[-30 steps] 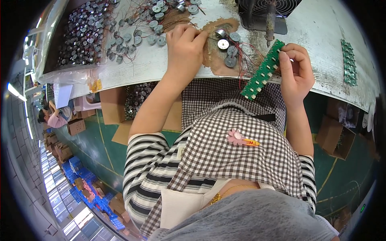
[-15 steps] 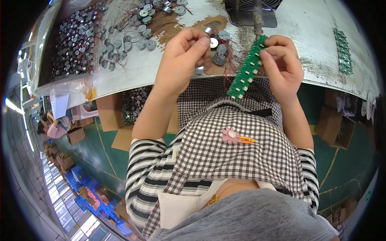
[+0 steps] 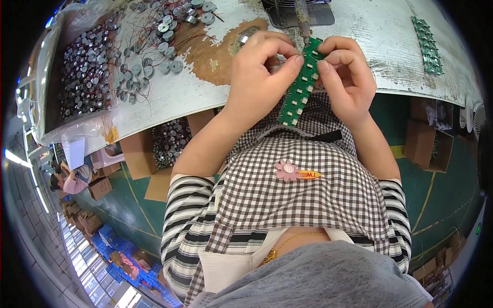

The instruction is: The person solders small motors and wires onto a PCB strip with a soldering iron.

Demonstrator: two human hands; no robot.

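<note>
A long green circuit board strip [image 3: 300, 84] with a row of small pale connectors slants over the table's front edge. My right hand [image 3: 352, 77] grips its upper right edge between thumb and bent fingers. At the board's left edge is my left hand [image 3: 264, 74], thumb and fingertips pinched together; what they hold is too small to make out. Thin red wires show inside its curled fingers. Just above the board's top end, a rod-shaped tool [image 3: 303, 20], like a soldering iron, points down. A small round motor [image 3: 242, 39] lies behind my left hand, partly hidden.
Several wired motors [image 3: 167, 36] are scattered on the worn white table [image 3: 205, 95]. A plastic-lined box [image 3: 51, 92] full of motors stands at left. More green boards [image 3: 426, 46] lie at far right. Cardboard boxes [image 3: 429, 143] sit below; another person [image 3: 74, 179] is at far left.
My left hand has moved right, from above the motors to the board's edge. The view has shifted slightly; my right hand still grips the board near the rod's tip.
</note>
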